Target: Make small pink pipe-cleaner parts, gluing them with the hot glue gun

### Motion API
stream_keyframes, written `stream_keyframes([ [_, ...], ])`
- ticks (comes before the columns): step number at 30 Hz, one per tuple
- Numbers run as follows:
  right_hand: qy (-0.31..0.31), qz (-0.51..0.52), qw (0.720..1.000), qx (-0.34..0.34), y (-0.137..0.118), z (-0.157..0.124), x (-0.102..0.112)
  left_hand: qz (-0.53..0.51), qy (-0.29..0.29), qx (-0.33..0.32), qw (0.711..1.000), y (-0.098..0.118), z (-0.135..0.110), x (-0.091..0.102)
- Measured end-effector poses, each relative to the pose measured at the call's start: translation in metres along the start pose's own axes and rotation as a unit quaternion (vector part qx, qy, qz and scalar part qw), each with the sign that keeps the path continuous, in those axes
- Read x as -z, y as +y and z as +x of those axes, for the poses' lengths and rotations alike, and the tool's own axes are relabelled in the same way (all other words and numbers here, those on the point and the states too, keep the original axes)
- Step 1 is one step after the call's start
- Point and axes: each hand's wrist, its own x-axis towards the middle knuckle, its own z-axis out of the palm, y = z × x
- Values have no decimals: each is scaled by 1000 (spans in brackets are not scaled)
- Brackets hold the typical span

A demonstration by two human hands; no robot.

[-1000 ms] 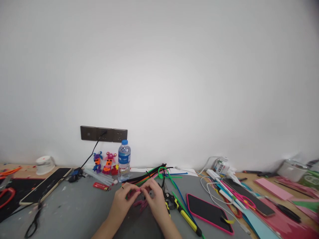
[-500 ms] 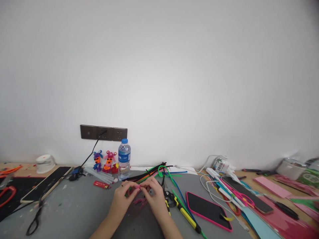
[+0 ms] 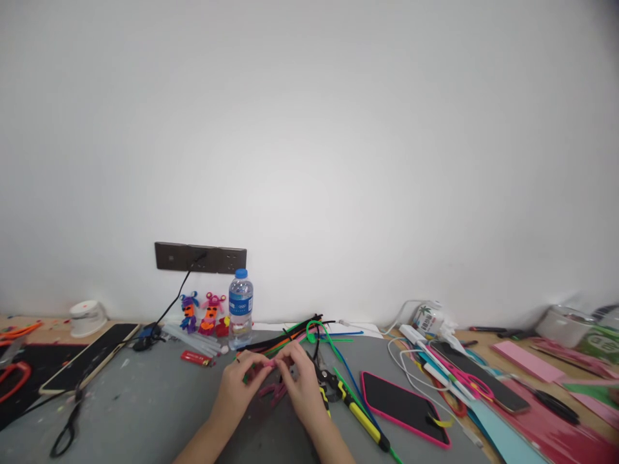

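Between my two hands is a small pink piece (image 3: pixel 271 363), perhaps pipe cleaner; its exact kind is too small to tell. My left hand (image 3: pixel 238 383) pinches it from the left with thumb and forefinger. From the other side the fingers of my right hand (image 3: pixel 300 380) close on it too. A pink tool-like item (image 3: pixel 273 392) lies on the grey mat (image 3: pixel 164 412) just below my fingers. Behind my hands rests a bundle of coloured pipe cleaners (image 3: pixel 309 325), partly hidden by them. Beside my right hand lie yellow-and-black pliers (image 3: pixel 360 412).
A water bottle (image 3: pixel 240 309) stands behind my left hand, next to two fuzzy figures (image 3: pixel 211 314). A red lighter (image 3: pixel 195 358) lies before them. At right are a pink-edged phone (image 3: pixel 405 408), white cables and pink scissors (image 3: pixel 467 380). Black scissors (image 3: pixel 70 425) lie at left.
Little differs. The fingers of my right hand have shifted slightly around the pink piece, and both hands stay in the same place.
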Motion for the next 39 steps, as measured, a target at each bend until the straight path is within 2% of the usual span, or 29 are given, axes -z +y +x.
stream_keyframes([
  [7, 59, 42, 997, -42, 6, -1, 0, 9, 5, 16, 1000, 0, 0, 0],
  [15, 53, 38, 997, -37, 5, 0, 0, -3, 11, 12, 1000, 0, 1, 1],
  [19, 64, 27, 997, -16, 9, 1, -1, -2, 10, 11, 1000, -2, 1, 1],
  [31, 96, 31, 995, -17, 14, 3, -3, 2, 12, 19, 1000, -2, 1, 1],
  [39, 89, 40, 995, -6, 12, 0, -2, -11, 15, 32, 999, 2, 2, 1],
])
